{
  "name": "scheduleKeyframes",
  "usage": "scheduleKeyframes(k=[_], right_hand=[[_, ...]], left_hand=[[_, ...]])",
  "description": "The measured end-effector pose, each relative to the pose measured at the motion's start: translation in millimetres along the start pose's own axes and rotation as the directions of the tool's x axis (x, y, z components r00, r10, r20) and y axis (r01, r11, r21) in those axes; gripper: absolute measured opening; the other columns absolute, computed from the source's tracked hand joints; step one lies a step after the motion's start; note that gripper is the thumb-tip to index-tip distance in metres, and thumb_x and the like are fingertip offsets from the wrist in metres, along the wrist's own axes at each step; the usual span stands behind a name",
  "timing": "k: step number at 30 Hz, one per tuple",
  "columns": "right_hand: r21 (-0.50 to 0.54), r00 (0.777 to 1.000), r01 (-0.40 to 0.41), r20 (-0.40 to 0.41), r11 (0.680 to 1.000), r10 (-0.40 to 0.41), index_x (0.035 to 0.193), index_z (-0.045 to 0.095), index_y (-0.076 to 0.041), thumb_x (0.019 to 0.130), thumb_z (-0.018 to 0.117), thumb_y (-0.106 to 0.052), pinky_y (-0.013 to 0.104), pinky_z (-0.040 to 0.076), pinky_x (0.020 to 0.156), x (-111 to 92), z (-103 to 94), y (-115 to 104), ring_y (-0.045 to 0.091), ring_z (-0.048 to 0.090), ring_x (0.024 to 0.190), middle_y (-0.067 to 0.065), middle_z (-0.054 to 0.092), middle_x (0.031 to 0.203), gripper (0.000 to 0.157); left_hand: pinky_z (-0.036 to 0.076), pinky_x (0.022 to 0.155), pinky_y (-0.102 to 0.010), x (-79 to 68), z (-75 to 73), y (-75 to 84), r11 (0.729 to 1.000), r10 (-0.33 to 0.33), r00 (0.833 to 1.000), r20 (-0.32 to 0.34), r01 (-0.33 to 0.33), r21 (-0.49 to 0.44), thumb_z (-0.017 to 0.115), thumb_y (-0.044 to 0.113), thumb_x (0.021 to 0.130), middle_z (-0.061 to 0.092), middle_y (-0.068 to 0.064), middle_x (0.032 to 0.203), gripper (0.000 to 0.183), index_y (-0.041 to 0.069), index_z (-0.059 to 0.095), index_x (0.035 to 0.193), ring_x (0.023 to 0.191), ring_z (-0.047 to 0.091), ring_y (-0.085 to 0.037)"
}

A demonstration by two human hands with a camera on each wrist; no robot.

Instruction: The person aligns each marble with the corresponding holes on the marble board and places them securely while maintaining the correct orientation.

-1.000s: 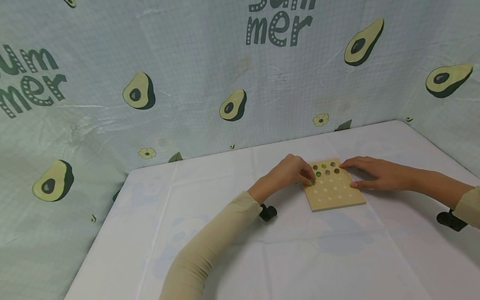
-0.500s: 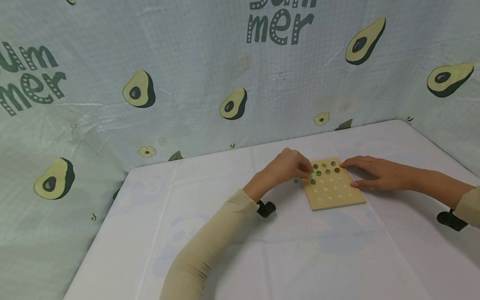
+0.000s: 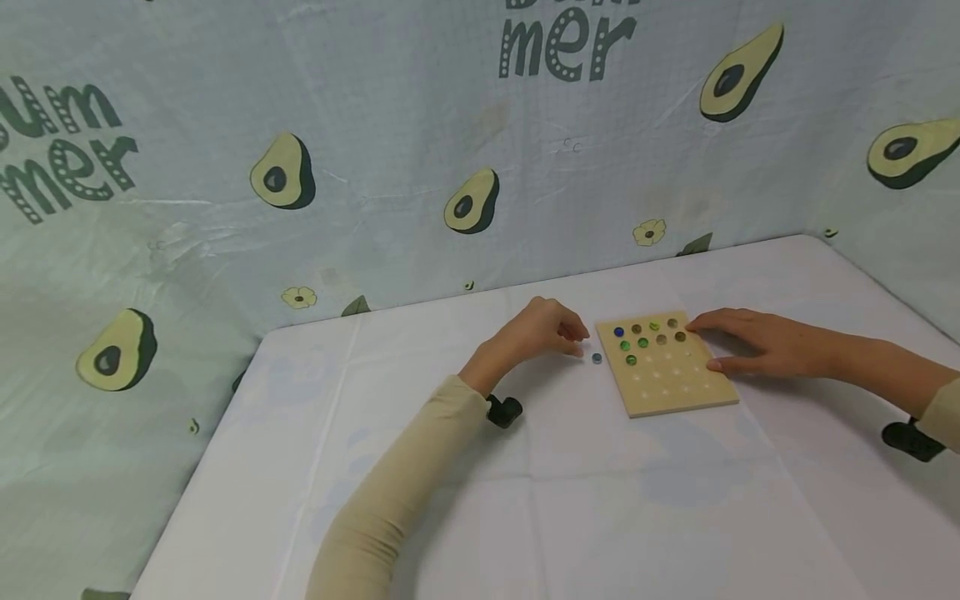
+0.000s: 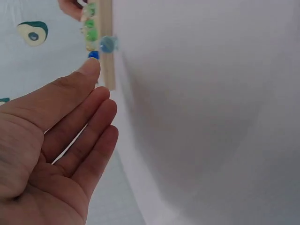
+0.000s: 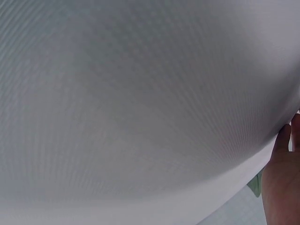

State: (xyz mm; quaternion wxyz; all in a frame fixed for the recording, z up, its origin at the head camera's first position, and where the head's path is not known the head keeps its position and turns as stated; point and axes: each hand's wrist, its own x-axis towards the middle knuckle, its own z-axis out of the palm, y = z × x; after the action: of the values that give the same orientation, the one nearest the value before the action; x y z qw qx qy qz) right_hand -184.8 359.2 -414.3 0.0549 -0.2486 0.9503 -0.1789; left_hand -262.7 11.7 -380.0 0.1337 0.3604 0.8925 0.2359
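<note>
A square wooden board [image 3: 675,387] with rows of small dimples lies on the table. Several glass marbles sit in its far rows: a dark blue marble [image 3: 618,332] at the far left corner, green ones and brownish ones. One pale blue marble [image 3: 596,358] lies on the tablecloth just off the board's left edge; in the left wrist view this clear blue marble [image 4: 108,44] shows in front of the board's side. My left hand [image 3: 534,335] hovers left of it, fingers loosely bent and holding nothing. My right hand [image 3: 757,342] rests with thumb and fingertips spread along the board's right edge.
A white cloth [image 3: 465,500] covers the table. Behind it hangs a pale curtain [image 3: 375,167] printed with avocados and lettering, which also closes off the left and right sides. Dark wrist cameras are strapped at both cuffs.
My left hand has drawn back leftward from the board. The dark blue marble now shows in the far left corner, and the loose pale marble is uncovered. My right hand stays at the edge.
</note>
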Motion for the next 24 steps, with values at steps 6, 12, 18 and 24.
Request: scheduleKeyframes(k=[6, 12, 18, 24], right_hand=[[0.010, 1.000, -0.008, 0.005, 1.000, 0.007, 0.143, 0.052, -0.020, 0.094, 0.070, -0.047, 0.064, 0.035, 0.109, -1.0, -0.1, 0.7, 0.040, 0.042, 0.140, 0.011, 0.052, 0.148, 0.058], [0.010, 1.000, -0.002, 0.008, 1.000, 0.001, 0.144, 0.051, -0.019, 0.095, 0.069, -0.047, 0.064, 0.035, 0.109, 0.3, -0.1, 1.6, 0.040, 0.042, 0.140, 0.011, 0.051, 0.148, 0.059], [0.003, 1.000, 0.010, -0.004, 1.000, -0.010, 0.143, 0.052, -0.018, 0.095, 0.070, -0.045, 0.063, 0.036, 0.109, -0.4, -0.1, 1.1, 0.038, 0.043, 0.139, 0.011, 0.052, 0.147, 0.058], [0.007, 1.000, -0.001, -0.003, 1.000, 0.001, 0.143, 0.052, -0.018, 0.095, 0.070, -0.047, 0.065, 0.034, 0.109, -0.8, -0.1, -0.8, 0.041, 0.042, 0.140, 0.012, 0.052, 0.148, 0.059]], left_hand=[[0.051, 0.074, -0.013, 6.8, 10.2, 0.7, 0.999, 0.024, 0.999, 0.032, -0.025, 0.024, 0.081, 0.016, 0.088, 0.077, 0.001, 0.101, 0.023, 0.009, 0.080, 0.110, 0.087, 0.064, -0.006], [0.050, 0.073, -0.012, 11.5, 16.0, 6.7, 0.997, 0.030, 0.998, 0.049, -0.033, 0.073, 0.082, 0.017, 0.087, 0.077, 0.002, 0.097, 0.020, 0.009, 0.081, 0.106, 0.083, 0.066, -0.002], [0.049, 0.073, -0.012, 12.2, 16.9, 13.1, 0.989, 0.024, 0.999, 0.040, -0.030, 0.148, 0.082, 0.020, 0.087, 0.078, 0.004, 0.096, 0.017, 0.012, 0.082, 0.103, 0.083, 0.064, -0.001], [0.048, 0.074, -0.011, 8.6, 18.0, 15.8, 0.989, 0.005, 1.000, 0.030, -0.009, 0.151, 0.081, 0.023, 0.088, 0.078, 0.004, 0.100, 0.019, 0.013, 0.082, 0.104, 0.087, 0.065, -0.001]])
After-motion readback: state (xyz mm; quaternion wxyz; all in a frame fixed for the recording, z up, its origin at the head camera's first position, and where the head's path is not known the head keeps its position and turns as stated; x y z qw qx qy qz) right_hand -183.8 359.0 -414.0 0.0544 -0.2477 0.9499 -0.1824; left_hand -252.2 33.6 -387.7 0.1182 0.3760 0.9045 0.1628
